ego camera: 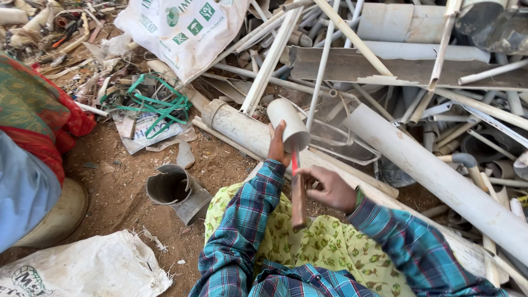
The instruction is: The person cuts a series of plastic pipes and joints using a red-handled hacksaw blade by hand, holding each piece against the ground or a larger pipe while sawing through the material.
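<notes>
2 hands grip: left hand (278, 147) clamps white pipe piece (287, 122); right hand (330, 188) clasps wooden-handled tool (298, 201).

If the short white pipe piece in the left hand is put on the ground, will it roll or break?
The pipe piece is round, so it would probably roll. It looks stiff, hollow and likely light: the left hand alone holds it up.

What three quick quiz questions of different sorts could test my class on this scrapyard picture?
1. True or false: the left hand holds a short white pipe piece.
2. What does the right hand grip? A) green strapping B) wooden-handled tool C) sack
3. Fill in: the broken grey pipe fitting lies on the ____.

Key: 1 true; 2 B; 3 ground.
</notes>
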